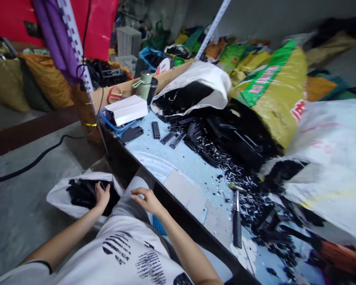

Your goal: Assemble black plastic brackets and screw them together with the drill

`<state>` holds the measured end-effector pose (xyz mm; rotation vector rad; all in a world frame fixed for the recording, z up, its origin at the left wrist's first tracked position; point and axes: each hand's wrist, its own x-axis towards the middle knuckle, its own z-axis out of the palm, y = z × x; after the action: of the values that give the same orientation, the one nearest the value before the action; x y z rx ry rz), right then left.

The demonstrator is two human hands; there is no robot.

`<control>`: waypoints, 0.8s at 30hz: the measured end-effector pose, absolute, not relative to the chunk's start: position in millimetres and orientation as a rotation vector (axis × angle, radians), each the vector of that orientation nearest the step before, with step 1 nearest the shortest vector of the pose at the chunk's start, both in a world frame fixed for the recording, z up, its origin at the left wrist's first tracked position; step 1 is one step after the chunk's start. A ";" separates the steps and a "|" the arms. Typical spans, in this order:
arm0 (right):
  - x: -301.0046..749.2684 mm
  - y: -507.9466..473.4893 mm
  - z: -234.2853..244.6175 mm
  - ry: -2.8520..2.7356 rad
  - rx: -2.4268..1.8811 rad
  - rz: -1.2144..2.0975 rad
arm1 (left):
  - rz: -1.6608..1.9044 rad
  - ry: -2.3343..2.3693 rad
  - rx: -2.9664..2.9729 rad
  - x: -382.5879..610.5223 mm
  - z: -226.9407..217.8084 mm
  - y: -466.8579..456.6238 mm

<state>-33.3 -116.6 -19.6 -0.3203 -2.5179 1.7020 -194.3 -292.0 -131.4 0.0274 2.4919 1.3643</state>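
My left hand [102, 194] is down in the mouth of a white sack [57, 198] on the floor, left of my legs. Its fingers curl against a black plastic part [89, 187] among other dark parts; some fingertips are hidden. My right hand [147, 201] hovers over my lap beside the bench edge, fingers loosely bent and apart, holding nothing. On the light blue bench top [154, 158], a hammer [236, 221] lies to the right with its dark handle toward me. Flat grey-beige cardboard pieces [184, 194] lie nearer my right hand.
Small black and metal bits [207, 148] are heaped along the bench, below an open white sack [222, 81] and a yellow-green sack [287, 95]. A white box [130, 110] rests on a blue tray. A black cable [44, 154] crosses at left, near an upright metal post [74, 39].
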 end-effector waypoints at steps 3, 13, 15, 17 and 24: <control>0.1 -95.8 -5.0 -2.375 -0.446 1.499 | 1.491 2.615 0.837 -193.6 -88.0 -235.5; 121.1 -28.1 -33.0 -1.877 -1.023 0.528 | 0.906 2.434 1.996 -241.9 -15.5 18.6; 135.5 -23.7 -43.1 -1.838 -1.096 0.411 | 0.758 2.505 1.908 -252.6 -16.6 70.8; 140.8 -22.3 -48.8 -1.837 -1.096 0.360 | 0.699 2.511 1.899 -257.5 -13.6 122.0; 135.5 -23.1 -49.6 -1.958 -1.049 0.297 | 0.658 2.627 1.392 -255.7 -2.2 253.6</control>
<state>135.5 -23.1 -49.6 -1.0493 -1.9576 0.2973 -255.7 253.6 -2.2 1.3923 2.6265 0.6579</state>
